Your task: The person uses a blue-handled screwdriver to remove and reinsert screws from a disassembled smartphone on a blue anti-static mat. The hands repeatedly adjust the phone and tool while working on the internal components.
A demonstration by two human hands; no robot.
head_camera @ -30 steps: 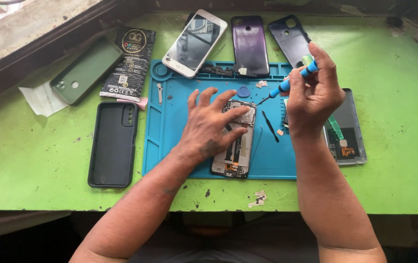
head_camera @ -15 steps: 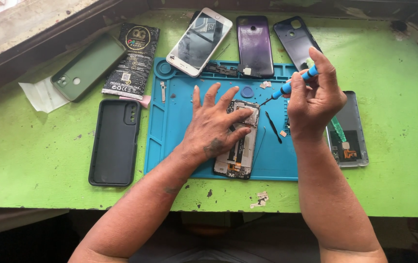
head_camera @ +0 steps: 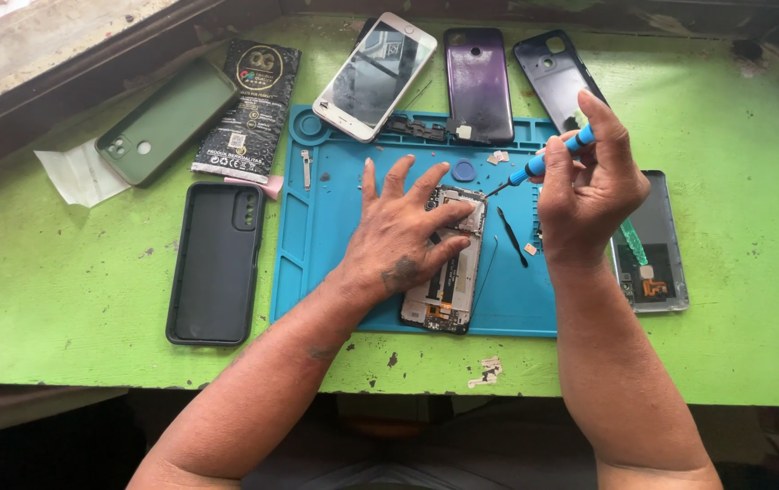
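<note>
Both hands work: the left hand point(head_camera: 403, 240) lies flat, fingers spread, on the opened grey phone body point(head_camera: 448, 272); the right hand point(head_camera: 589, 186) grips a blue-handled screwdriver point(head_camera: 544, 163) — its tip now nearer the phone's top edge.

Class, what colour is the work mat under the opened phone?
Blue; the work mat shows best in the head view.

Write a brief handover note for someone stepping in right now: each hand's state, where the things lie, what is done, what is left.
Left hand: flat on the opened phone, pinning it to the blue mat.
Right hand: holds the blue screwdriver, tip raised just above the phone's top corner.
Done: back is off, insides exposed; small loose parts lie on the mat.
Left: phone is open, not reassembled.
</note>
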